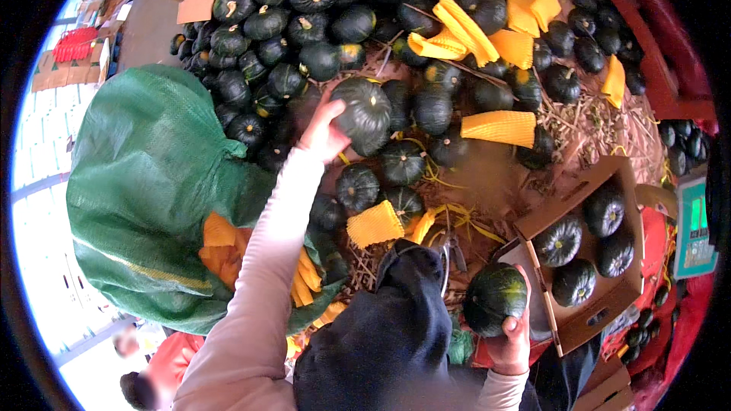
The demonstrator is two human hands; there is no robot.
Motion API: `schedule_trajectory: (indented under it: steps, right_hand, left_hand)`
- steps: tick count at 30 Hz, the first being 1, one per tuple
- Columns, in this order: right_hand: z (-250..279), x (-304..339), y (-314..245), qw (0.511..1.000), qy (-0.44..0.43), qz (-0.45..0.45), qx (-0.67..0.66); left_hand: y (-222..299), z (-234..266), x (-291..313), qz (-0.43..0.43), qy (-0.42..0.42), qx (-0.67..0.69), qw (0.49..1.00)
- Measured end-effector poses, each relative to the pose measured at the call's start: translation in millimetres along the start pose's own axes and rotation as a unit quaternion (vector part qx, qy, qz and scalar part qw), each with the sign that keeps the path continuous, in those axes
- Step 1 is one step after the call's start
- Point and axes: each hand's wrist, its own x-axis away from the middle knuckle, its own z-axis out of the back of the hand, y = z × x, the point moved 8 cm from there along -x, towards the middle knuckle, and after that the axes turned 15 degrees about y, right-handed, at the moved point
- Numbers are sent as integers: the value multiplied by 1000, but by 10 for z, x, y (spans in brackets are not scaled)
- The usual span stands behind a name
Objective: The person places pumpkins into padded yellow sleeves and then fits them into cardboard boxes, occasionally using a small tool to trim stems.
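My left hand [326, 133] reaches out over the pile, its fingers closed round the side of a dark green kabocha squash [362, 116]. Close to my body on the right, my right hand [510, 344] grips a second kabocha squash [493, 300], which is dark green with a yellowish patch. This one is beside an open cardboard box [591, 326] where several squashes [560, 240] sit in rows. More loose squashes [402, 162] lie on the ground past my left hand.
A big green woven sack [145, 183] with yellow foam net sleeves [304, 278] at its mouth stands left. Other foam sleeves [499, 129] lie on the heap and straw. At the right is a scale with a lit display [696, 217]. A person in red [177, 365] appears lower left.
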Motion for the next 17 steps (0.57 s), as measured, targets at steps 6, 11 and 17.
schedule_trajectory:
  steps: [6,11,17]
  right_hand:
    - [720,410,-347,992,72,97,-24]
    - [1484,560,-1012,957,166,238,19]
    - [2060,101,-1891,495,377,532,574]
  left_hand:
    - [-645,-1146,839,191,-242,175,935]
    - [-712,-1366,1321,238,-261,184,917]
    - [-939,-399,896,182,55,81,978]
